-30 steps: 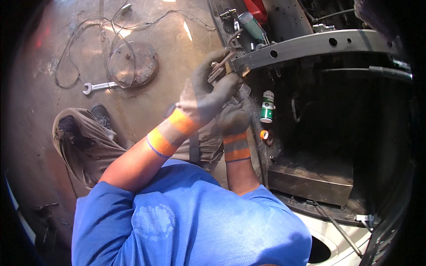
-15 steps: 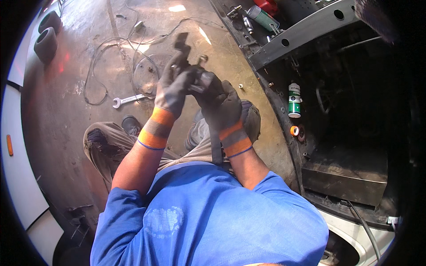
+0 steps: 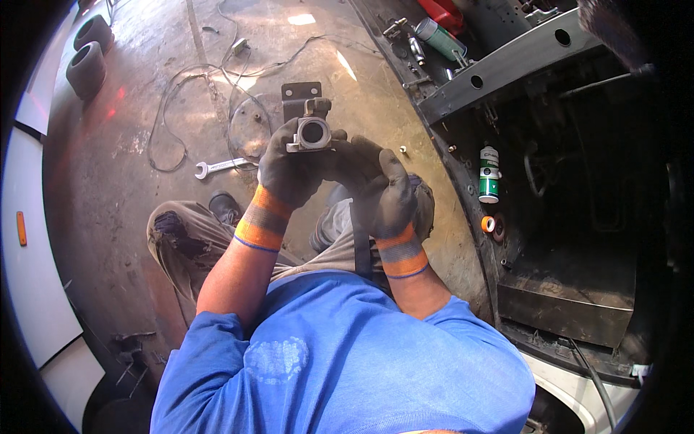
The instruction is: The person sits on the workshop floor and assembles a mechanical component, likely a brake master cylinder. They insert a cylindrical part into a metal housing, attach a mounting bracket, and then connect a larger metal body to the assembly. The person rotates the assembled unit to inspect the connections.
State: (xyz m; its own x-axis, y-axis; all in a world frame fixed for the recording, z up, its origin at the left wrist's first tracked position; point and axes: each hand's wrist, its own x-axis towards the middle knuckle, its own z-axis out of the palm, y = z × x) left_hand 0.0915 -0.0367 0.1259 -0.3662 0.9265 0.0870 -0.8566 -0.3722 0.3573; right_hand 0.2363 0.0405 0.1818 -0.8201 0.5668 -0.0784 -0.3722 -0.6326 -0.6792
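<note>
My left hand (image 3: 290, 172), in a dark work glove with an orange and grey cuff, grips a metal part (image 3: 314, 133). The part has a round bore facing up toward me and a dark flat bracket plate with holes (image 3: 301, 105) at its far side. My right hand (image 3: 387, 192), gloved alike, is just to the right of the part. Its thumb stands away from its fingers, which reach toward the part; whether the fingertips touch it is hard to see. On the floor beyond my left wrist lies an open-ended wrench (image 3: 217, 167).
Thin cable (image 3: 168, 134) loops over the concrete floor. Two black tyre-like rings (image 3: 87, 70) stand at the far left. To the right are a dark metal beam (image 3: 506, 66), a green and white can (image 3: 489, 176), an orange tape roll (image 3: 488, 224) and a second can (image 3: 439, 37).
The part has turned so that its round bore now faces up toward me, with the bracket at the far side. My right hand has shifted right, its fingers drawn back from the part.
</note>
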